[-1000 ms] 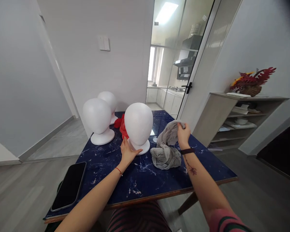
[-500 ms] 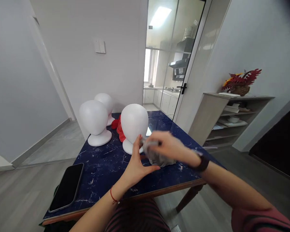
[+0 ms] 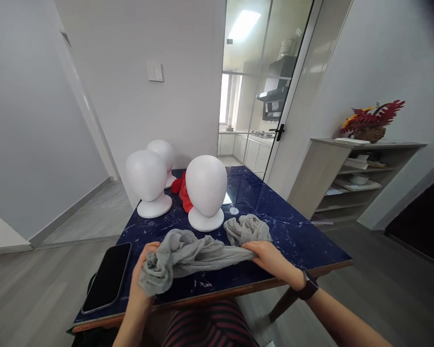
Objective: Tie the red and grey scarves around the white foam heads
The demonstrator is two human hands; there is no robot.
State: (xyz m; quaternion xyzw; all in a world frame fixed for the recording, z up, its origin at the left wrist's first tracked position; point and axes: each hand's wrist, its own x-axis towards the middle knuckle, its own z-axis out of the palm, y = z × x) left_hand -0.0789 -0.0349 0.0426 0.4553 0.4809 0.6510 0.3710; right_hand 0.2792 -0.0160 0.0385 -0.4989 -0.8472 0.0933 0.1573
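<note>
A long grey scarf (image 3: 202,255) stretches between my two hands above the front of the table. My left hand (image 3: 143,272) is closed on its bunched, rolled end, which covers most of the fingers. Further right, my right hand (image 3: 271,258) pinches the twisted length of the scarf. More of the grey cloth lies in a loose heap on the table just behind my right hand. Right behind the scarf stands a white mannequin head (image 3: 206,188) on a round base. A second white head (image 3: 146,178) is to its left.
A third white head (image 3: 161,153) stands at the back by the wall. Red cloth (image 3: 185,195) lies between the heads. A black phone (image 3: 107,277) rests at the left front corner of the blue marbled table (image 3: 292,236). A shelf unit (image 3: 329,168) stands at right.
My hands have drawn apart, the left moving left and toward me, the right moving slightly right and down. The grey scarf, bunched between them before, is now pulled out lengthwise.
</note>
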